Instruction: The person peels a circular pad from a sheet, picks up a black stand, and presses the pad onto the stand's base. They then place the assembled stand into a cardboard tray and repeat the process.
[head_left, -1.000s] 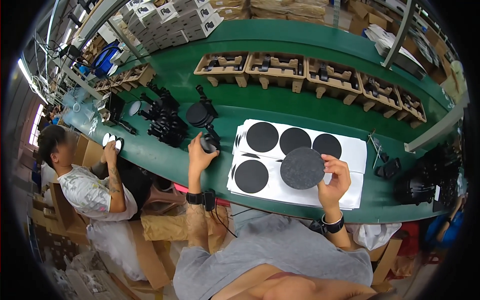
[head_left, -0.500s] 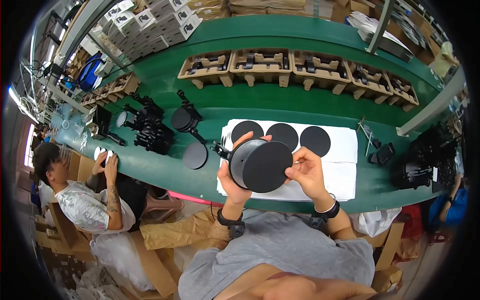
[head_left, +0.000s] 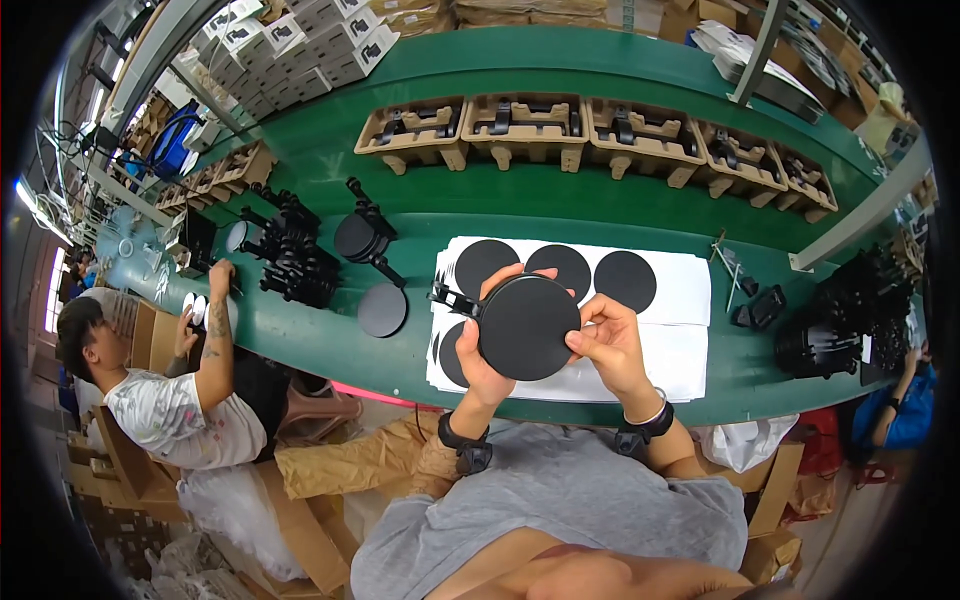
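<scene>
Both hands' grips, left hand (head_left: 478, 352) and right hand (head_left: 606, 340), clamp the black disc (head_left: 527, 326), which hides their palms.

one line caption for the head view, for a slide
Both hands, left hand and right hand, hold a round black disc part above a green bench.

The person wears a grey short-sleeved T-shirt (head_left: 560, 520) of plain fabric, with no visible print on the part in view; it creases across the shoulders. Both forearms are bare below the sleeves. The left hand (head_left: 478, 352) has a black band (head_left: 462, 445) around its wrist, fitted with a bulkier black block on the underside, possibly a watch body or a clasp; the lens distortion prevents a firm reading. The right hand (head_left: 608, 345) has a similar black band (head_left: 642, 432), with a thin pale ring lying just above it. Neither hand is gloved.
</scene>
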